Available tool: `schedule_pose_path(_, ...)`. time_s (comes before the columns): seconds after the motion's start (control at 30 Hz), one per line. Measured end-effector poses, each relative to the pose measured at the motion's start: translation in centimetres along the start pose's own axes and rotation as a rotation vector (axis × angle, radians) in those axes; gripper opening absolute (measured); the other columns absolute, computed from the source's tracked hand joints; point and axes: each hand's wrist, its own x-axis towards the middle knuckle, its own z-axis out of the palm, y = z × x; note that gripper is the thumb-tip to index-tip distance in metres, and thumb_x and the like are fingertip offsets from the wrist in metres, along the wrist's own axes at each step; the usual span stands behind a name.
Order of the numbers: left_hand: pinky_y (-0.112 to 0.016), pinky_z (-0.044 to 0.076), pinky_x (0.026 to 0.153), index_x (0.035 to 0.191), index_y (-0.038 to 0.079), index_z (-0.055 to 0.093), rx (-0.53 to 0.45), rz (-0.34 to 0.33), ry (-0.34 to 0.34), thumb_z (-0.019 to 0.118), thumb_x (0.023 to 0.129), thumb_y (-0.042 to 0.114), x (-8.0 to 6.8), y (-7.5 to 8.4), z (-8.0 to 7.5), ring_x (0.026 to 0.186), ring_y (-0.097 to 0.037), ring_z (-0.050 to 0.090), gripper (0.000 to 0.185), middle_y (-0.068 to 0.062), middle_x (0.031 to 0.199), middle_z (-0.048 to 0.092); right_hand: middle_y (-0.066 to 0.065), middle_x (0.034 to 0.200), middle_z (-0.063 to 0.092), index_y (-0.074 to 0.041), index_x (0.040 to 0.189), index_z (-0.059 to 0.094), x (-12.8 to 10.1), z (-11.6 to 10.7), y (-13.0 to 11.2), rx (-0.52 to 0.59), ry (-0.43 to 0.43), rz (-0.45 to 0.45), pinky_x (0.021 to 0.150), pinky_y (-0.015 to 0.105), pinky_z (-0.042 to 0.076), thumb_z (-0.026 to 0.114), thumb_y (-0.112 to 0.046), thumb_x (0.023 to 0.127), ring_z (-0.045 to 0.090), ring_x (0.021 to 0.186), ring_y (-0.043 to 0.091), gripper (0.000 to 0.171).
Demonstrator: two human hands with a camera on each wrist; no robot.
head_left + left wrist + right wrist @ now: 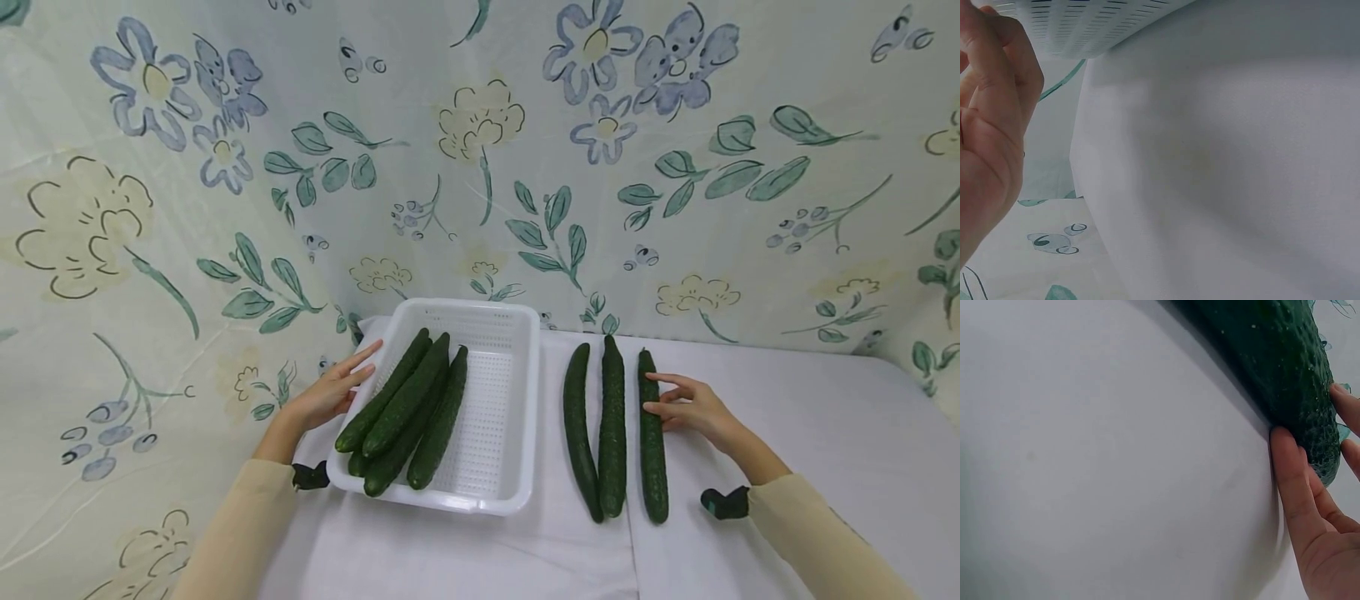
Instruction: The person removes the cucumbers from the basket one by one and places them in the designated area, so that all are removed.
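Note:
My left hand (330, 398) is at the left side of a white plastic basket (528, 400), its fairly straight fingers touching the outer wall near the rim. In the left wrist view, that hand (991, 119) appears beside the slotted basket wall (1079, 25). Several dark green cucumbers (408, 404) lie piled in the basket's left half. On the cloth to the right, my right hand (693, 410) pinches the upper part of a cucumber (652, 467). The right wrist view shows fingers on both sides of this bumpy cucumber (1272, 362).
Two more cucumbers lie between the basket and my right hand: a curved one (577, 425) and a straighter one (612, 425), close together at their lower ends. White cloth (825, 417) covers the table. A floral curtain (480, 208) hangs behind and at the left.

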Motion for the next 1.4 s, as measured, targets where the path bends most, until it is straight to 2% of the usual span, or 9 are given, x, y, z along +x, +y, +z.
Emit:
schedule_pose_path(0.3,-0.034,0.051,0.075,0.147,0.034,0.016,0.010,-0.006,0.013,0.038,0.100,0.025,0.0,0.2,0.0,0.099,-0.020,0.057,0.053,-0.015,0.139,0.033,0.028,0.108,0.048,-0.005,0.139,0.037,0.0,-0.2,0.4,-0.029,0.009,-0.035,0.065,0.039,0.053,0.070,-0.026,0.082,0.063,0.074,0.022,0.070)
schedule_pose_path(0.47,-0.031,0.051,0.071,0.147,0.034,0.017,0.018,0.002,0.018,0.039,0.100,0.025,0.0,0.1,0.0,0.095,-0.018,0.058,0.052,-0.016,0.140,0.033,0.030,0.110,0.047,-0.005,0.139,0.037,-0.2,-0.4,0.3,-0.016,0.015,-0.029,0.065,0.039,0.053,0.071,-0.028,0.081,0.063,0.076,0.025,0.072)
schedule_pose_path(0.67,-0.033,0.051,0.074,0.146,0.037,0.020,0.015,0.034,0.017,0.037,0.101,0.026,0.7,-1.3,-0.6,0.100,-0.020,0.058,0.050,-0.014,0.139,0.035,0.032,0.111,0.045,-0.003,0.140,0.034,-0.5,-0.8,-0.1,-0.012,0.023,-0.034,0.066,0.041,0.053,0.071,-0.026,0.082,0.062,0.078,0.031,0.072)
schedule_pose_path(0.87,-0.035,0.051,0.075,0.145,0.039,0.021,0.019,0.035,0.026,0.037,0.100,0.027,0.9,-1.8,-0.9,0.103,-0.022,0.057,0.049,-0.013,0.139,0.036,0.029,0.111,0.048,-0.006,0.138,0.038,0.3,-1.4,0.0,-0.061,0.079,-0.029,0.065,0.039,0.053,0.072,-0.035,0.079,0.064,0.075,0.029,0.074)
schedule_pose_path(0.97,-0.034,0.051,0.075,0.145,0.039,0.021,0.022,0.033,0.027,0.038,0.100,0.028,0.9,-1.8,-1.0,0.102,-0.022,0.057,0.049,-0.013,0.138,0.037,0.029,0.111,0.049,-0.005,0.138,0.037,0.5,-1.5,-1.0,-0.093,0.102,-0.043,0.066,0.039,0.053,0.071,-0.035,0.080,0.064,0.077,0.027,0.073)
schedule_pose_path(1.1,-0.033,0.052,0.072,0.145,0.040,0.021,0.032,0.030,0.028,0.039,0.100,0.029,0.9,-1.8,-1.0,0.099,-0.021,0.058,0.049,-0.014,0.138,0.037,0.031,0.109,0.049,-0.001,0.139,0.035,0.7,-1.6,-2.6,-0.055,0.102,-0.084,0.069,0.043,0.052,0.069,-0.033,0.082,0.064,0.077,0.032,0.073)
schedule_pose_path(1.23,-0.031,0.052,0.071,0.145,0.040,0.021,0.036,0.023,0.031,0.039,0.100,0.028,0.8,-1.7,-0.9,0.096,-0.019,0.058,0.050,-0.014,0.137,0.037,0.028,0.105,0.051,-0.001,0.139,0.036,1.2,-1.4,-4.1,-0.007,0.095,-0.129,0.068,0.045,0.052,0.069,-0.029,0.083,0.065,0.074,0.032,0.071)
schedule_pose_path(1.4,-0.031,0.051,0.071,0.147,0.035,0.017,0.031,0.017,0.020,0.038,0.100,0.026,0.4,-0.8,-0.4,0.095,-0.019,0.058,0.052,-0.016,0.137,0.034,0.029,0.111,0.048,-0.004,0.139,0.037,1.6,-0.8,-6.6,-0.020,0.087,-0.139,0.071,0.043,0.052,0.069,-0.034,0.082,0.064,0.079,0.036,0.072)
